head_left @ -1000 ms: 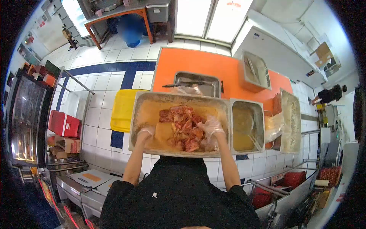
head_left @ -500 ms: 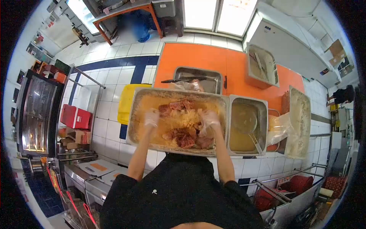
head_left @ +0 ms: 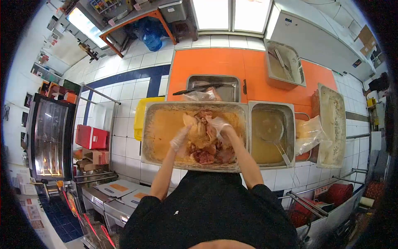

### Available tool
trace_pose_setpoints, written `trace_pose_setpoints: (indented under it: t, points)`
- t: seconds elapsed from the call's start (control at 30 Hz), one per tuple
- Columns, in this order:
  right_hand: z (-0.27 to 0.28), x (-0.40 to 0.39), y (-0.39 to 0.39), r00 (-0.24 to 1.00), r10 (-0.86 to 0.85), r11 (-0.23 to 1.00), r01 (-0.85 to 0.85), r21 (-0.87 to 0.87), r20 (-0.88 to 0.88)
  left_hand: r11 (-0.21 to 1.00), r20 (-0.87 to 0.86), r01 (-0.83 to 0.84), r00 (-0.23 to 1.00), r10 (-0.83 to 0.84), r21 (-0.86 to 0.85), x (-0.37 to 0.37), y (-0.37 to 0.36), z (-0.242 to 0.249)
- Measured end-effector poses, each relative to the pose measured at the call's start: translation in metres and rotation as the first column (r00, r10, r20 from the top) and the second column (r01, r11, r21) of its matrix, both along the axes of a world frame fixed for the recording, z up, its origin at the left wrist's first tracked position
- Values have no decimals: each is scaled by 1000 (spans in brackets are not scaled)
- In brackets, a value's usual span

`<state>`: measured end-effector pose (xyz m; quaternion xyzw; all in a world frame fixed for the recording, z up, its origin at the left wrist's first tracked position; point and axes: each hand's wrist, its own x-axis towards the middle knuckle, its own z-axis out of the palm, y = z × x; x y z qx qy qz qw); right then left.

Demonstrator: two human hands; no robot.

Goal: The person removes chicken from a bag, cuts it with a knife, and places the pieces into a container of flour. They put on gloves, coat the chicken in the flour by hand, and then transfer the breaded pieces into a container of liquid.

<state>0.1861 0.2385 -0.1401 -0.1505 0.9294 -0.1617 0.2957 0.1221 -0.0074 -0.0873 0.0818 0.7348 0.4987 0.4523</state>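
Observation:
A large metal tray [head_left: 145,141] holds yellowish flour and a heap of reddish raw meat pieces [head_left: 203,155]. My left hand [head_left: 181,137], in a clear plastic glove, is at the left side of the heap, against a flour-coated piece [head_left: 197,133]. From the right, my right hand [head_left: 221,128], gloved too, touches meat at the top of the heap. The fingers of both hands are partly hidden by meat and blurred glove, so their exact grip is unclear.
Right of the tray, a metal pan [head_left: 271,159] of cloudy liquid holds a strainer [head_left: 280,147]. Behind is a smaller tray [head_left: 236,89] with tongs and a plastic bag. Further right are a deep container [head_left: 286,81], a bag of yellowish powder [head_left: 309,130] and a long floury tray [head_left: 331,124].
My left hand has moved right and slightly down to the heap. My right hand has shifted a little up and left. Meat pieces have been raised and gathered between them. The camera view has shifted slightly.

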Motion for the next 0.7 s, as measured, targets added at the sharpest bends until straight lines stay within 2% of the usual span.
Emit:
trace_pose_setpoints:
  t: [0.03, 0.07, 0.1, 0.13, 0.17, 0.2, 0.23, 0.27, 0.3, 0.33, 0.37, 0.4, 0.47, 0.5, 0.53, 0.57, 0.6, 0.63, 0.67, 0.7]
  points:
    - [5, 24, 5, 926, -374, 885, 370, -283, 41, 999, -21, -23, 999, 24, 43, -5, -12, 7]
    - [9, 44, 10, 726, -664, 572, 648, -503, 180, 992, -235, 63, 968, -86, -106, -17, -36, -10]
    - [21, 56, 14, 671, -718, 566, 719, -404, 187, 957, -417, 109, 883, -218, -268, -28, -57, -28]
    - [26, 68, 15, 612, -769, 550, 780, -297, 185, 881, -278, 232, 889, -364, -411, -22, -62, 1]
    - [15, 75, 11, 485, -828, 455, 874, -169, 281, 775, -123, 358, 867, -483, -520, -17, -62, 34]
    - [-12, 80, 9, 338, -876, 349, 937, -32, 345, 835, -41, 356, 912, -409, -420, -23, -86, -21]
    - [-40, 89, 8, 302, -880, 301, 952, -61, 367, 885, 44, 341, 937, -345, -316, -23, -107, -74]
    - [-78, 101, 3, 344, -854, 247, 929, -276, 392, 961, 60, 222, 975, -215, -164, -2, -92, -65]
    - [-120, 110, -4, 412, -803, 128, 826, -550, 431, 996, 101, 87, 991, -85, -11, 23, -65, -41]
    - [-144, 114, -8, 508, -758, 64, 683, -728, 410, 988, 261, 117, 961, -86, -105, 35, -37, -20]
    - [-142, 112, -4, 517, -759, 79, 676, -733, 395, 968, 416, 163, 907, -69, -193, 40, -18, -8]
    - [-136, 110, -5, 595, -744, 161, 602, -782, 306, 969, 408, 163, 910, -74, -187, 39, -15, -24]
    - [-114, 115, -4, 715, -688, 314, 442, -840, 119, 997, 447, -49, 894, 18, 58, 40, -12, -71]
    - [-101, 119, -7, 759, -650, 378, 356, -855, 29, 998, 445, -40, 895, 11, 57, 37, -6, -58]
    - [-88, 127, -15, 793, -607, 432, 272, -860, -54, 1000, 265, -23, 964, 17, 19, 37, 0, -25]
    - [-53, 131, -19, 788, -614, 422, 282, -862, -42, 1000, 79, -13, 997, 14, -22, 33, 4, -2]
    - [5, 127, -19, 700, -623, 304, 627, -717, 348, 999, 90, -5, 996, 8, -32, 27, 4, 7]
    - [36, 121, -16, 467, -581, 205, 877, -435, 667, 989, 32, 127, 992, -125, -72, 18, 6, 14]
    - [14, 118, -7, 455, -581, 197, 883, -425, 675, 961, -19, 253, 966, -257, -114, 7, 10, 18]
    - [-27, 120, 4, 239, -589, -75, 935, -347, 772, 801, -239, 488, 780, -578, -347, -13, 12, -8]
